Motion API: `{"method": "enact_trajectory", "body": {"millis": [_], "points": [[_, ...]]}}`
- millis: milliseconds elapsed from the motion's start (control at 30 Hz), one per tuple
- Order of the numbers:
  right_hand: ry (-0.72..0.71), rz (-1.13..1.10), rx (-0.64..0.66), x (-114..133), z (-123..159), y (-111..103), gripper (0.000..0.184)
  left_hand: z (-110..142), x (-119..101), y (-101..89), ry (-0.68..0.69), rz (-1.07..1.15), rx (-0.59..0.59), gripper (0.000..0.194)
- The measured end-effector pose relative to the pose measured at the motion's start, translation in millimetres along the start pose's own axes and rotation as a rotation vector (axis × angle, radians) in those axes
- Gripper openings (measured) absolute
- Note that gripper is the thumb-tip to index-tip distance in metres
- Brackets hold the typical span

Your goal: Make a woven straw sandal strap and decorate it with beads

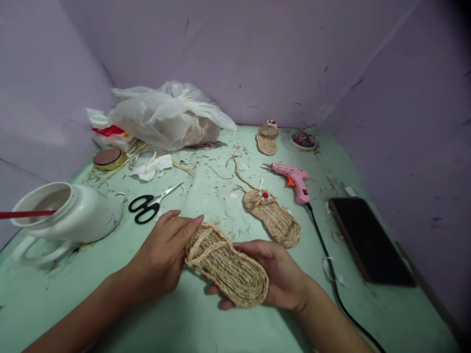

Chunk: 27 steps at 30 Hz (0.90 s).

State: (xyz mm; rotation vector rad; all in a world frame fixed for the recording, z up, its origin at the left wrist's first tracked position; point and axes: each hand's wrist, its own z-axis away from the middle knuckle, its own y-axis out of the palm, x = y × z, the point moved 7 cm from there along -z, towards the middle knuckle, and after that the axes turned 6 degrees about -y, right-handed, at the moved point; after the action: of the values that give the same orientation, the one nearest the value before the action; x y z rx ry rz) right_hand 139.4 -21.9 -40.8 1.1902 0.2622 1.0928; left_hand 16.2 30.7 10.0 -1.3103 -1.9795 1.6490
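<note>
Evidently, both hands carried one woven sandal (235, 274) above the near part of the worktop (191, 323). The left hand (162, 257) had its grip narrowed on the strapped end; the right hand (281, 277) had its grip around the side and underside of the plain end. A second sandal (275, 220) (bearing a red bead) lay just beyond the right hand. Past it rested a pink glue gun (292, 179). Black-handled scissors (152, 203) lay near the left hand, beside a white jug (90, 213).
</note>
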Motion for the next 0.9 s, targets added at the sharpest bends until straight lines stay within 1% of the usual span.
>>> {"method": "enact_trajectory", "body": {"millis": [67, 100, 200, 300, 400, 600, 700, 800, 900], "points": [[0.074, -0.042, 0.059, -5.4, 1.3, 5.5, 0.053, -1.3, -1.9, -0.2, 0.018, 0.028, 0.002, 0.068], [0.086, -0.052, 0.059, -7.6, 1.2, 5.8, 0.054, -2.0, -3.0, -0.6, 0.025, 0.044, 0.001, 0.068], [0.074, -0.067, 0.017, -13.5, -0.4, 3.0, 0.051, -4.0, -5.9, -1.4, 0.035, 0.081, -0.004, 0.067], [0.049, -0.078, -0.019, -16.8, -2.1, 0.3, 0.048, -4.9, -7.6, -3.3, 0.024, 0.107, -0.038, 0.066], [0.059, -0.094, -0.045, -18.7, -2.6, -1.4, 0.046, -5.0, -8.8, -5.6, 0.007, 0.114, -0.072, 0.066], [0.091, -0.117, -0.059, -20.1, -3.0, -0.4, 0.047, -4.6, -9.9, -4.8, -0.01, 0.132, -0.07, 0.063], [0.088, -0.118, -0.058, -20.6, -3.5, -1.2, 0.048, -3.6, -3.4, -3.3, -0.052, 0.175, -0.076, 0.061], [0.055, -0.095, -0.04, -19.6, -4.4, -2.2, 0.049, -2.3, 7.3, -5.3, -0.131, 0.209, -0.052, 0.056], [-0.023, -0.044, -0.061, -14.4, -4.9, -3.4, 0.046, -0.8, 10.8, -17.7, -0.218, 0.235, -0.049, 0.051]]}}
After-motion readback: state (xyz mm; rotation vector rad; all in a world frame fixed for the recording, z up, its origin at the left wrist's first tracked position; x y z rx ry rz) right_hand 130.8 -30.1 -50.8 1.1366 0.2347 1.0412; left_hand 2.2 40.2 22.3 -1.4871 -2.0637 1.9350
